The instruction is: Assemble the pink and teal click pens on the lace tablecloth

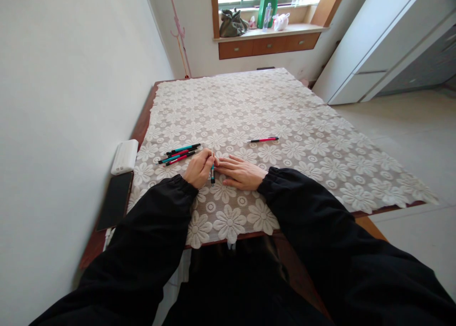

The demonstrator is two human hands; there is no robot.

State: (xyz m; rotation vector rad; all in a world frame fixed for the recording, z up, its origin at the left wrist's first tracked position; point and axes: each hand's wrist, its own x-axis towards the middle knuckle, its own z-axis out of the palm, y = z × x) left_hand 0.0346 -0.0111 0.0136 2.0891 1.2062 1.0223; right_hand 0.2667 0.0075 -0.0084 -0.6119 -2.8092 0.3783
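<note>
left hand [200, 168] fingers closed on upright teal pen [213, 174]; right hand [241, 172] flat, fingers spread on bench [285, 122], beside pen.

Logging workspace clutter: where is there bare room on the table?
Free: the lace cloth beyond the lone red pen, and right of the right hand. Crowded: the pen cluster by the left hand, which holds a pen.

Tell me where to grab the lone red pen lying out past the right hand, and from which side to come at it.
Take the red pen at mid-barrel, pinching from above. It lies flat on the lace tablecloth, nearly crosswise, apart from the other pens, with open cloth around it. The right hand is nearest; the left hand already holds a teal pen.
</note>
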